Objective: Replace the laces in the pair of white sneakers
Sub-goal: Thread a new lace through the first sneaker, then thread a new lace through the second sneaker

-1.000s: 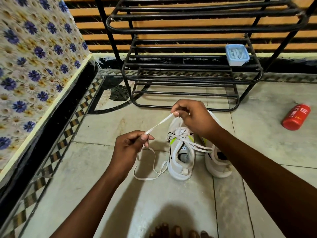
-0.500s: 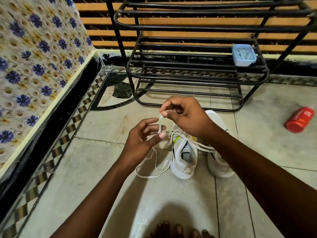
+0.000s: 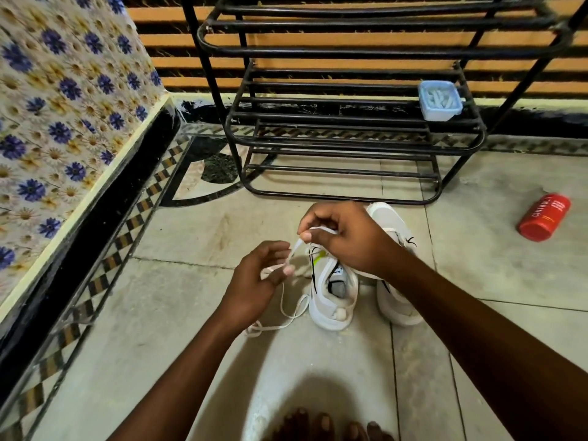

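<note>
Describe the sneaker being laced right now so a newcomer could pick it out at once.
Start at the black metal shoe rack against the far wall; two white sneakers stand side by side on the floor tiles just in front of it. The one being worked on is the left sneaker, with the neon-yellow accent. Its white lace runs up into both hands, left hand and right hand, unlike its partly hidden neighbour.

home entryway: tiled floor (image 3: 165, 313), black metal shoe rack (image 3: 350, 135).
</note>
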